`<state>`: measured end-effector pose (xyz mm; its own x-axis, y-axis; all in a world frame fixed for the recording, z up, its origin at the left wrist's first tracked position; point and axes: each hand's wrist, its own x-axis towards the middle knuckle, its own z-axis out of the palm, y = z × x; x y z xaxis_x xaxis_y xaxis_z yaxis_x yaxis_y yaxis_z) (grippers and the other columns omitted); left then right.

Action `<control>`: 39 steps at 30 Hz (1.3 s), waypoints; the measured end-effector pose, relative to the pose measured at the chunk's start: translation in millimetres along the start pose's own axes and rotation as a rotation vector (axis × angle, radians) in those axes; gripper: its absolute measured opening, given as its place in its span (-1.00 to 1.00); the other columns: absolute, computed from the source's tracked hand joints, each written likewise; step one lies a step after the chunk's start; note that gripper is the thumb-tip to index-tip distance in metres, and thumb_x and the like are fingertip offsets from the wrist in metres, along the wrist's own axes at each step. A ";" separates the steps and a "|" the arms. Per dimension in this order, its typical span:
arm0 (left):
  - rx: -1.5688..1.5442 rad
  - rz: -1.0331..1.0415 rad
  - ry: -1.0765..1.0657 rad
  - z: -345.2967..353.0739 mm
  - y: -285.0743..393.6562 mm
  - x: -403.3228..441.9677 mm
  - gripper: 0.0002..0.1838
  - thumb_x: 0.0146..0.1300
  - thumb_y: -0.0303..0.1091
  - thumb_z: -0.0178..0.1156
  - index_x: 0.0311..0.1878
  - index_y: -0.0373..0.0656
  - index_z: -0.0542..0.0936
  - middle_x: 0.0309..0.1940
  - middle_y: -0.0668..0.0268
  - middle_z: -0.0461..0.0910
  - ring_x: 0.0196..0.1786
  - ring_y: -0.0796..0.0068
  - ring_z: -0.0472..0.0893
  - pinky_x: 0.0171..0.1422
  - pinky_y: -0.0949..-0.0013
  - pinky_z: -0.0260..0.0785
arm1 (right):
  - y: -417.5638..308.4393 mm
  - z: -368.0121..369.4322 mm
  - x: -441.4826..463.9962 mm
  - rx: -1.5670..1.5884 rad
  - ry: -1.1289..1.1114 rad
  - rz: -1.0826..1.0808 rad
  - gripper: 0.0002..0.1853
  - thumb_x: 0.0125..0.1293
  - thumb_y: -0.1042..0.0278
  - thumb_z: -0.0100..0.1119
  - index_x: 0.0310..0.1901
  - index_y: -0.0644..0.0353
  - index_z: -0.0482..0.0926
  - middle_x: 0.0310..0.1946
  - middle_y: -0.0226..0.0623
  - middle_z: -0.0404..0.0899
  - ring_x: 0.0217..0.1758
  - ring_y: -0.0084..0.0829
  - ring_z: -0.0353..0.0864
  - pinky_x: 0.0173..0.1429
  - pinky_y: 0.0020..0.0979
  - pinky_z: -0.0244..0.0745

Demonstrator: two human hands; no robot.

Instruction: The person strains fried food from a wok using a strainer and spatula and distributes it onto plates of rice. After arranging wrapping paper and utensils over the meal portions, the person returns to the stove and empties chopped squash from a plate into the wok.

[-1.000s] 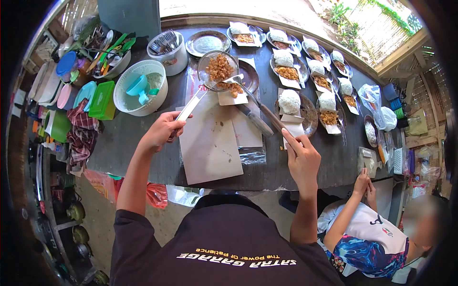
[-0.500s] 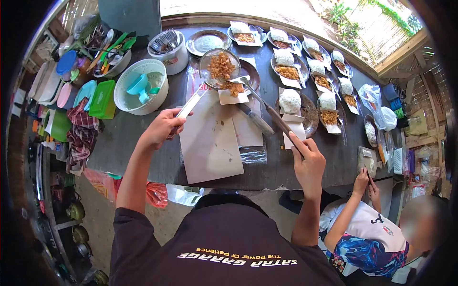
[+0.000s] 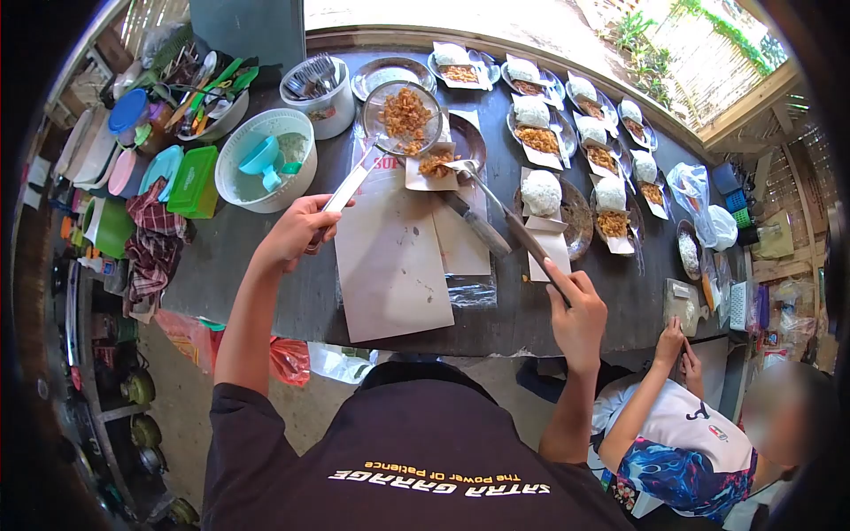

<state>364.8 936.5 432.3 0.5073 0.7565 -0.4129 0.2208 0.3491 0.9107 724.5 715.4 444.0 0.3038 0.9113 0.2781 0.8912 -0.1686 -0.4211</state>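
Note:
My left hand is closed around the pale handle of a round wire strainer, which holds brown fried food pieces. My right hand grips a long-handled spatula. Its metal head touches a small heap of the same food on a square of paper, just below the strainer. Partly hidden behind lies a dark plate. Under the spatula sits a tool with a wooden handle; its other end is covered. Brown paper sheets lie between my hands.
Several plates with rice mounds and brown food stand to the right. A white basin with turquoise scoops, a cutlery bucket and a green box are on the left. At lower right, a co-worker holds a knife at a cutting board.
The strainer has shifted slightly left and up, away from the paper. The spatula head has come down and right onto the food on the paper, and my right hand has lowered slightly.

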 end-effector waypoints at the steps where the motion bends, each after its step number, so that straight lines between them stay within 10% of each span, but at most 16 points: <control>1: -0.001 0.005 -0.002 -0.1 0.0 1.1 -0.63 0.40 -0.33 0.06 0.23 -0.18 0.52 -0.61 0.60 0.36 -0.68 0.88 0.21 -0.67 0.68 -0.06 | -1.5 5.0 2.4 0.002 0.006 -0.011 -0.56 0.24 0.43 0.28 0.14 -0.26 0.66 -0.39 -0.36 0.51 -0.47 -0.33 0.54 -0.31 -0.30 0.44; 39: -0.059 -0.024 -0.056 11.0 -10.2 5.5 -0.68 0.38 -0.36 0.07 0.16 -0.16 0.55 -0.60 0.56 0.37 -0.66 0.84 0.18 -0.61 0.63 -0.07 | -18.0 10.2 28.2 -0.030 0.074 -0.112 -0.58 0.24 0.39 0.30 0.13 -0.25 0.67 -0.40 -0.41 0.50 -0.48 -0.37 0.55 -0.36 -0.34 0.45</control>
<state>374.5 931.0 420.8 0.5488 0.7156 -0.4321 0.1846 0.4003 0.8976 713.5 747.9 450.7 0.2250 0.8950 0.3851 0.9303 -0.0798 -0.3581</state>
